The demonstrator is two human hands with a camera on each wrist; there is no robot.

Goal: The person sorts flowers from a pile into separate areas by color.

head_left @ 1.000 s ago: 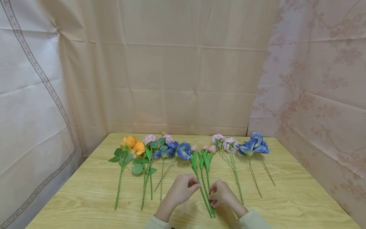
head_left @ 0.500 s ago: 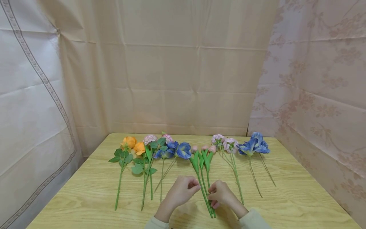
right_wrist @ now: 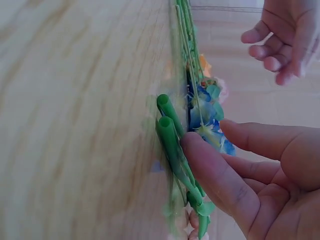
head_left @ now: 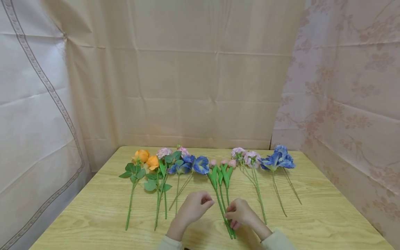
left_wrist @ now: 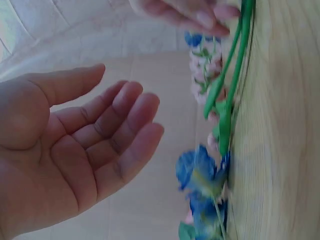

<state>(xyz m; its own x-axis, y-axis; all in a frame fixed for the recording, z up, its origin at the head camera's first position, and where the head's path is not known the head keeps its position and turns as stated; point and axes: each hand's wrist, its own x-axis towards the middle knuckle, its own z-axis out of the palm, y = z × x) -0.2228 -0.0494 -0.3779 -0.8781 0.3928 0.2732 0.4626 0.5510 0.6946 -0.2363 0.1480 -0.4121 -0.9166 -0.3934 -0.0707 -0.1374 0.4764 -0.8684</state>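
Three pink tulips (head_left: 227,177) with green stems lie on the table before me, their stem ends drawn together near the front. My right hand (head_left: 242,212) is at the right side of the lower stems, fingers loosely bent. In the right wrist view, one fingertip (right_wrist: 196,145) rests against a green stem (right_wrist: 170,142), and the thumb stands apart from it. To the left of the stems hovers my left hand (head_left: 194,207), holding nothing. The left wrist view shows its palm (left_wrist: 40,185) and relaxed, slightly curved fingers, apart from the tulips (left_wrist: 225,120).
Orange roses (head_left: 141,156), pink flowers (head_left: 164,152) and blue flowers (head_left: 200,164) lie on the left of the wooden table (head_left: 93,222). On the right are light purple flowers (head_left: 251,158) and more blue flowers (head_left: 276,160). A beige curtain (head_left: 200,76) hangs behind.
The leftmost tulip has shifted slightly right, toward the other two. My left hand has then drawn a little left, away from the stems. The right hand has barely moved.
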